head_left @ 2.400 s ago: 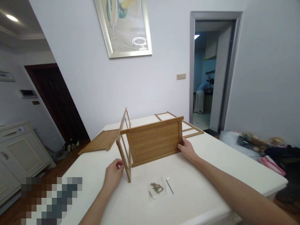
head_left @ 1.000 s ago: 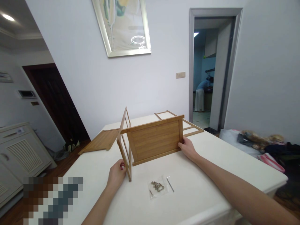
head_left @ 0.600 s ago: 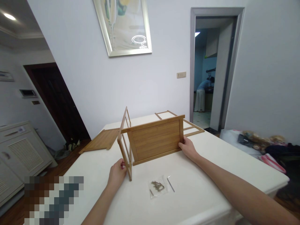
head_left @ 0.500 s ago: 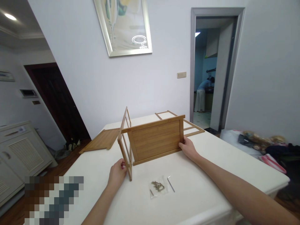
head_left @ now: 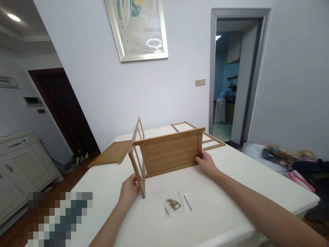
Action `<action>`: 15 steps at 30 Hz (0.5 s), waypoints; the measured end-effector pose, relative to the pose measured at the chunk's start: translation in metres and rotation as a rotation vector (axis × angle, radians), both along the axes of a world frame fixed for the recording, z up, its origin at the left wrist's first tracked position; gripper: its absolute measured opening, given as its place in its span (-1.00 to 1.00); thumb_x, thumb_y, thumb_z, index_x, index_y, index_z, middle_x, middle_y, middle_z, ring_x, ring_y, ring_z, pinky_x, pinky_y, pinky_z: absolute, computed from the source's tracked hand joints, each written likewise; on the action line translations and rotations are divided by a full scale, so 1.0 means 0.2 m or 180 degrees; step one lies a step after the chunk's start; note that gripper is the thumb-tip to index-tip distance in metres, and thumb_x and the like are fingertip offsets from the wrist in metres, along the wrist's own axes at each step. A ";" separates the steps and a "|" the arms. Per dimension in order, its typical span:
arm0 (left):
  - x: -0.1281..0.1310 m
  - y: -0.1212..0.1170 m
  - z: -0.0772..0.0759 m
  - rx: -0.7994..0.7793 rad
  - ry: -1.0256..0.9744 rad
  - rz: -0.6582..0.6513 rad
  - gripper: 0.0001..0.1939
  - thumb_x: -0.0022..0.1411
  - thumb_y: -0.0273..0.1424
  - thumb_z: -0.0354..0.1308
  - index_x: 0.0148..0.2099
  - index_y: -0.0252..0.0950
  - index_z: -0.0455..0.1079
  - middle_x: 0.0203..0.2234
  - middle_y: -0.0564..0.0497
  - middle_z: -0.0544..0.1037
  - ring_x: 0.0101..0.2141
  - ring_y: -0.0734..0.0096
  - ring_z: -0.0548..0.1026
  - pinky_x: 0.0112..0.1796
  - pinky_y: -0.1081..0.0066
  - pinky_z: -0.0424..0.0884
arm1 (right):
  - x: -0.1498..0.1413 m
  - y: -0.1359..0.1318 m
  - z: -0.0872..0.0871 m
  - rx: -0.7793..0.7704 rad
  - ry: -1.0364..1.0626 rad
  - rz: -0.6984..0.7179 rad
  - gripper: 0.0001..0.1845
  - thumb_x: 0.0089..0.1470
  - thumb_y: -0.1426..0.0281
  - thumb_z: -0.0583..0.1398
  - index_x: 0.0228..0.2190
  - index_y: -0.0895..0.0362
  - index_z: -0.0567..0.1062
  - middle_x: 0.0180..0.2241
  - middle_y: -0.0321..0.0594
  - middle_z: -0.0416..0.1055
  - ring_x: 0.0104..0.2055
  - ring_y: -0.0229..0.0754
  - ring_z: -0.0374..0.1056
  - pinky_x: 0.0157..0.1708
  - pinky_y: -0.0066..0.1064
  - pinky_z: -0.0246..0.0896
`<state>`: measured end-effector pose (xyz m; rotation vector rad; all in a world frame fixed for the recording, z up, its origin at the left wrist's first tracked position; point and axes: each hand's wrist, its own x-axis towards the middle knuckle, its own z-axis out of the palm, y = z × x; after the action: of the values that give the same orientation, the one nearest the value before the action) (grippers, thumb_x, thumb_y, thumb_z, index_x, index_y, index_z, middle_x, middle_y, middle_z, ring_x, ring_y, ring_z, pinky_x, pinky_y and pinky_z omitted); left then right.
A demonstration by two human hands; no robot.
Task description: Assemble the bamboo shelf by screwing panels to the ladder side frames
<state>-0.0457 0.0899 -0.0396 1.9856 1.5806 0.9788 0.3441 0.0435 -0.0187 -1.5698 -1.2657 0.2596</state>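
My right hand (head_left: 206, 163) grips the right end of a wooden shelf panel (head_left: 172, 151), which stands on its long edge on the white table. At the panel's left end an upright wooden side frame (head_left: 137, 171) stands roughly square to it. My left hand (head_left: 129, 187) is closed at the lower part of that frame, its fingertips partly hidden behind the wood. The panel's left end meets the frame near the top; whether they are joined I cannot tell. In front lie a clear plastic bag of several screws (head_left: 174, 204) and an L-shaped hex key (head_left: 188, 202).
Another wooden panel (head_left: 111, 153) lies flat at the left on the white table (head_left: 218, 212). A second wooden frame (head_left: 214, 143) lies behind the upright panel. Bags and clothes (head_left: 280, 156) are heaped right of the table. Through the doorway a person (head_left: 221, 104) bends over.
The panel's lower left end has moved slightly up and closer to the side frame. Both hands keep their hold, and the view has shifted slightly.
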 end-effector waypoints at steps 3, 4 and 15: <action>0.00 0.00 0.00 0.0000 -0.0012 -0.0006 -0.87 0.05 -0.46 0.09 -0.33 -0.23 0.45 -0.49 0.06 0.58 -0.43 0.32 0.51 -0.39 0.44 0.33 | 0.00 0.00 0.00 -0.0008 -0.0017 0.0091 -0.65 -0.23 0.41 0.07 -0.31 0.10 0.45 -0.36 -0.26 0.50 -0.32 -0.10 0.36 -0.31 -0.36 0.23; 0.00 0.00 0.00 0.0001 -0.0018 -0.0013 -0.87 0.05 -0.46 0.09 -0.33 -0.23 0.44 -0.48 0.06 0.58 -0.43 0.32 0.51 -0.38 0.44 0.34 | 0.00 0.00 0.00 -0.0010 -0.0017 0.0110 -0.65 -0.23 0.41 0.07 -0.31 0.10 0.45 -0.36 -0.27 0.50 -0.32 -0.10 0.35 -0.31 -0.36 0.23; 0.00 0.00 0.00 0.0017 -0.0028 -0.0045 -0.87 0.04 -0.47 0.09 -0.33 -0.24 0.44 -0.49 0.05 0.58 -0.42 0.32 0.52 -0.37 0.44 0.34 | 0.00 0.00 0.00 0.0022 0.0028 0.0139 -0.62 -0.25 0.42 0.07 -0.29 0.12 0.47 -0.32 -0.24 0.52 -0.28 -0.08 0.38 -0.27 -0.34 0.25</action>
<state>-0.0458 0.0894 -0.0402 1.9908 1.5587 0.9858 0.3439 0.0432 -0.0185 -1.5351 -1.2937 0.2894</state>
